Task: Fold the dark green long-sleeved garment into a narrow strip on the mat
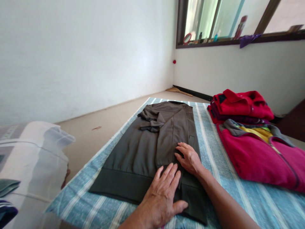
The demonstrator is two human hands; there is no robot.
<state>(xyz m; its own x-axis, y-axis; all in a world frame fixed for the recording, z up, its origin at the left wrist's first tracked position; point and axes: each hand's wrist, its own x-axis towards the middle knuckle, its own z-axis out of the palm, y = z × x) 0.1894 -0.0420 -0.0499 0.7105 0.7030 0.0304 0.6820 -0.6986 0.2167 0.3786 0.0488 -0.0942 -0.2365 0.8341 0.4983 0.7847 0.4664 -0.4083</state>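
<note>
Right up close on the striped sheet, the left hand (pixel 159 203) is lying flat, palm down, fingers spread a bit on a dark olive sweatshirt (pixel 140 159), just above its lower edge. The right hand (pixel 188 159) comes in from the right side and sits on the same fabric, fingers slightly curled, not really gripping anything. So both hands are open and apart, but only just, with the fingertips close together.

The sweatshirt lies face down and folded lengthwise, with its ribbed hem (pixel 119 184) nearest the person and one sleeve (pixel 151 122) doubled back across the upper part. Under it is a blue-and-white striped sheet (pixel 221 178) spread on a tan floor (pixel 95 140).

Just right of the sheet, there's a magenta zip jacket (pixel 259 159) with a stack of red clothes (pixel 240 105) next to it, further along. On the left edge sits a pale, blurry bundle (pixel 30 165), too out of focus to say what it is.

Further off, a broom (pixel 179 92) lies in the corner where the white walls meet, and a window ledge (pixel 226 41) holds a small round mirror (pixel 187 38) and some bottles.
</note>
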